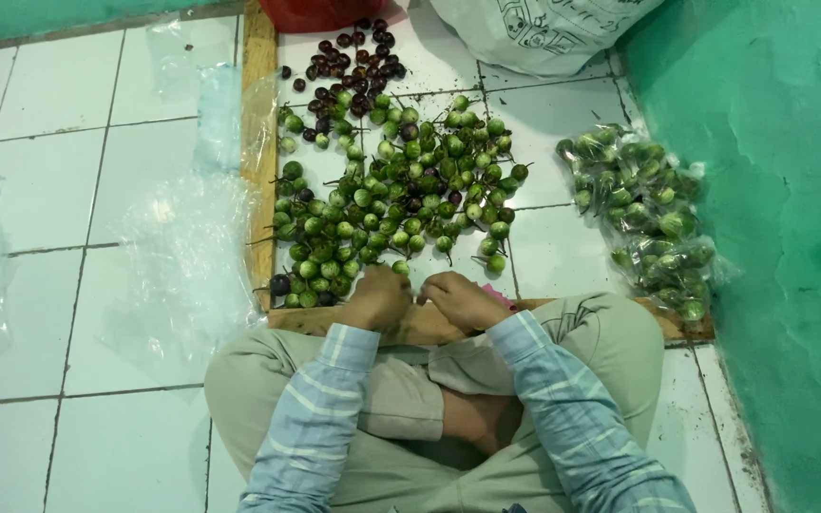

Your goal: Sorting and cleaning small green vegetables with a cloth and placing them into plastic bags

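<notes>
The person sits cross-legged on the tiled floor; left hand (378, 296) and right hand (460, 299) meet at the near edge of the pile of small green eggplants (391, 195), both curled, seemingly working one fruit between them, though what they pinch is hidden; filled clear bags (643, 214) lie to the right; the sorting seems mid-way, and the next pick looks to need a short reach forward.

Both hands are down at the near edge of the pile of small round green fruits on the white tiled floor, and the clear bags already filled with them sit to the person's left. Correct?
Not quite: the head view shows the clear plastic bags filled with green fruits on the person's right, beside the green wall. The rest holds: the left hand and right hand are down at the near edge of the pile of small round green fruits on the white tiled floor.
</notes>
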